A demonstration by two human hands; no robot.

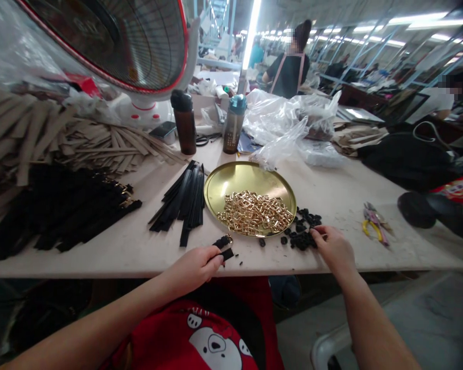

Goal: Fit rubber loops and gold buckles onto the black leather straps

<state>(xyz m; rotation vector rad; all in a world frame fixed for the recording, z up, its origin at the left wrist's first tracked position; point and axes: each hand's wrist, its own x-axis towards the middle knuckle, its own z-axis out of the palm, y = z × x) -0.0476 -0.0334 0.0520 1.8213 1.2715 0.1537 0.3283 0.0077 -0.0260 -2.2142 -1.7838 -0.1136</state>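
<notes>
My left hand is closed at the table's front edge, pinching a short black strap that carries a small gold buckle at its far end. My right hand rests on a heap of small black loop pieces, fingers curled into it; what they pinch is hidden. Between the hands lies a round gold tray holding a heap of gold buckles. Left of the tray lies a bundle of loose black straps.
A big pile of finished black straps and tan strips fills the left. Two bottles, a fan and plastic bags stand behind. Yellow-handled pliers lie at right. Other people work in the background.
</notes>
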